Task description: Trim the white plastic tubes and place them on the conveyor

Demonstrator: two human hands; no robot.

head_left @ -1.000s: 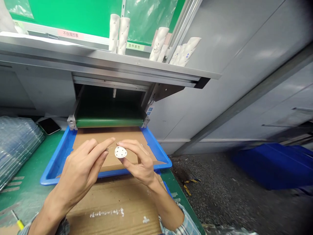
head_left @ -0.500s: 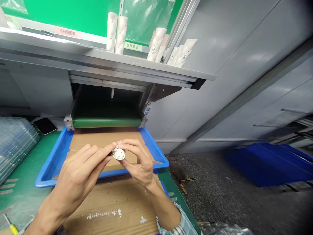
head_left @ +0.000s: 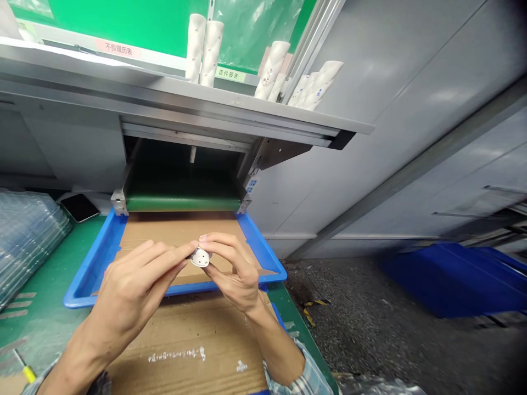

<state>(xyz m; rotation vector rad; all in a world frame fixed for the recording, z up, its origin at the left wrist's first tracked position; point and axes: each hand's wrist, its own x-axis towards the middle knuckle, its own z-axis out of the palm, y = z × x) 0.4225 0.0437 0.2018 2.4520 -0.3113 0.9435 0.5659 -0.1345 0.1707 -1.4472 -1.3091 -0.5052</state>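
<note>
1. Stack of clear plastic trays [head_left: 28, 241]: at far left, on a green bench mat [head_left: 45, 323].
2. Phone [head_left: 79, 207]: lying dark-faced beyond the stack, near the conveyor's corner.
3. Yellow-handled screwdriver [head_left: 28, 374]: on the mat, at the lower left edge of view.
4. My left hand [head_left: 132, 285]: narrow pinch, fingertips touching the disc's left edge.
5. White perforated disc [head_left: 200, 257]: held between my two hands, in the air above the blue tray [head_left: 94, 274], which is lined with a cardboard sheet [head_left: 173, 230]. A second cardboard sheet [head_left: 185, 351] lies nearer me.
6. My right hand [head_left: 234, 269]: narrow grip, thumb and forefinger closed on the disc's right side.
7. Green conveyor belt [head_left: 183, 204]: directly behind the tray, under a metal shelf [head_left: 164, 101] bearing white perforated tubes [head_left: 209, 49].
8. Blue plastic crate [head_left: 448, 285]: far right, on the speckled grey floor [head_left: 354, 323].
</note>
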